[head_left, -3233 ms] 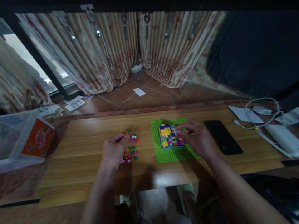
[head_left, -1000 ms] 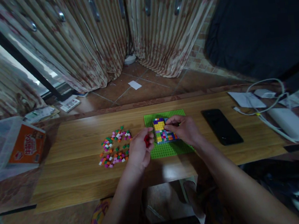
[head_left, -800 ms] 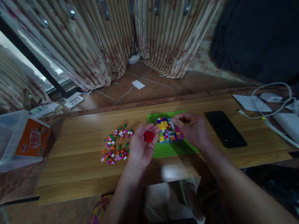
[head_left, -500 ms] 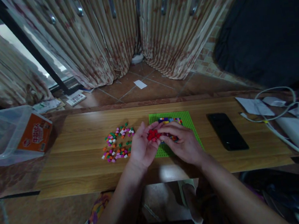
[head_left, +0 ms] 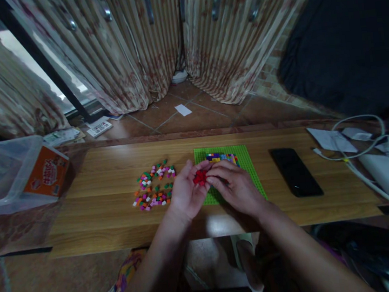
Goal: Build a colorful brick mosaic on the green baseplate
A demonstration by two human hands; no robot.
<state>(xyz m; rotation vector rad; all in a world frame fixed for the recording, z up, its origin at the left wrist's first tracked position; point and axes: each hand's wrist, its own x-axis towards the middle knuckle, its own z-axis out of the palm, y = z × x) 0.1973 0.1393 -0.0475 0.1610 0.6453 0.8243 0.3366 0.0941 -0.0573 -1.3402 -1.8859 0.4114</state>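
Note:
My left hand is palm up and cups a small heap of red toy bricks. From the right, my right hand reaches over the heap with thumb and fingertips pinched together at its edge. Whatever is between those fingertips is too small to make out. Beneath both hands lies a green studded baseplate. Toward its far side, rows of multicoloured bricks are fixed on it, partly hidden by my right hand.
Loose bricks in pink, orange, white and green are spread left of my hands on the wooden table. A black phone lies to the right, with a white cable beyond. A clear plastic bin stands far left.
My right fingers have shifted slightly at the red heap, and more of the heap shows. My left hand stays nearly still.

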